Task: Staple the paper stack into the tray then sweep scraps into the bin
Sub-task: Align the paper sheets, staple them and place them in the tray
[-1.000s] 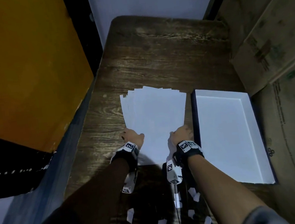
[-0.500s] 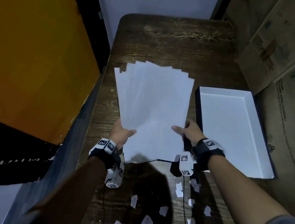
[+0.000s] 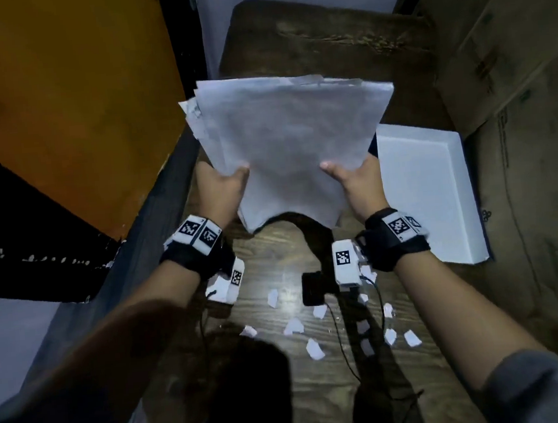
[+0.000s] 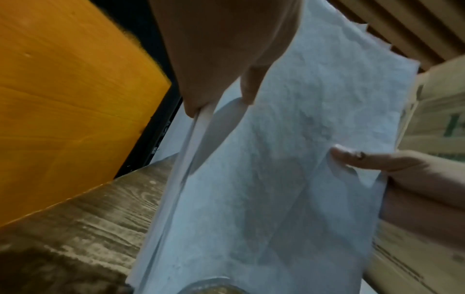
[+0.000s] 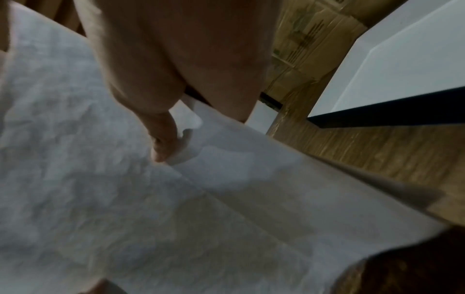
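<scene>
A white paper stack (image 3: pixel 288 143) is held up off the wooden table (image 3: pixel 323 38), its far edges fanned and uneven. My left hand (image 3: pixel 224 185) grips its left edge with the thumb on top, and my right hand (image 3: pixel 352 178) grips the right edge the same way. From the left wrist view the paper stack (image 4: pixel 289 159) shows pinched in my left hand (image 4: pixel 221 83); in the right wrist view my right hand (image 5: pixel 166 123) pinches the paper stack (image 5: pixel 125 199). A white tray (image 3: pixel 439 204) with a dark outer wall lies on the table to the right. Several white paper scraps (image 3: pixel 313 348) lie near the front edge.
A small black object (image 3: pixel 311 287) with a cable lies among the scraps. Cardboard boxes (image 3: pixel 511 73) stand along the right. An orange panel (image 3: pixel 58 95) stands to the left, past the table's left edge. A white wall is at the far end.
Both hands have lifted the paper stack from flat on the table up and toward me, tilting it upright. The scraps and tray have not moved.
</scene>
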Demonstrator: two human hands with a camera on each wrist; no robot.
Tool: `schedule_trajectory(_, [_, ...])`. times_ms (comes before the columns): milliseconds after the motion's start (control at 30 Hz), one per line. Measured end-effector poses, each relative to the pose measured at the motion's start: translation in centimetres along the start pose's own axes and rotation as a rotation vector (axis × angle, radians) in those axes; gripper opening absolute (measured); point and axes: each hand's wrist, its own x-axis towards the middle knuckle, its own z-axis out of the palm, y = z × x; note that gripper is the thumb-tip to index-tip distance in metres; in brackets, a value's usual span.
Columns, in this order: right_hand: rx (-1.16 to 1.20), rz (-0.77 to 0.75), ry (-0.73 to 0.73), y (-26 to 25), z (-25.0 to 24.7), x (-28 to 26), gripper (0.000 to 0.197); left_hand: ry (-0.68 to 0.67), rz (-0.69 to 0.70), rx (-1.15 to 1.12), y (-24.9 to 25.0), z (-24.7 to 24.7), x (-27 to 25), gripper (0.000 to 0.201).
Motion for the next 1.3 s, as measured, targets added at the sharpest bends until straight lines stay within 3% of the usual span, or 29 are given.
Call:
schedule_trajectory(100, [0.028,0.009,-0.035,0.1,0.0,-1.3,0.032,-0.011,-0.026,0.032,0.1,-2.0,-0.9,0.02])
schedule_trajectory(200, [0.0,0.032,-0.09,0.6,-0.5,-2.2,0.036,-0.157,-0.052,0.024,-0.2,-3.7,-1.4,0.036])
schedule_trajectory(400, [0.071,0.06,-0.037,0.8,-0.4,-2.7,0.034,-0.274,-0.021,0.029,0.1,-5.4,-1.1,0.061])
schedule_trajectory(467, [0.097,0.078,-0.022,0.6,-0.6,-2.9,0.039,-0.33,-0.056,0.01,0.3,-5.7,-1.3,0.06])
schedule_trajectory(600, [0.028,0.114,-0.169,0.9,0.5,-3.5,0.044,-0.477,-0.023,0.025,0.7,-4.5,-2.6,0.057])
schedule_trajectory(667, [0.007,0.124,-0.166,0.9,0.7,-3.4,0.043,-0.438,0.007,-0.002,0.7,-4.9,-2.3,0.055])
schedule_trajectory(833, [0.012,0.191,-0.161,1.8,0.1,-3.3,0.044,-0.338,-0.113,-0.111,0.1,-6.1,-1.7,0.046])
schedule_trajectory(1200, [-0.01,0.133,-0.244,2.0,1.0,-3.2,0.047,-0.447,-0.102,-0.033,-1.2,-6.7,-1.6,0.058])
schedule_trajectory(1300, [0.002,0.117,-0.218,1.9,1.2,-3.2,0.045,-0.457,-0.032,-0.083,-1.5,-7.1,-1.0,0.061])
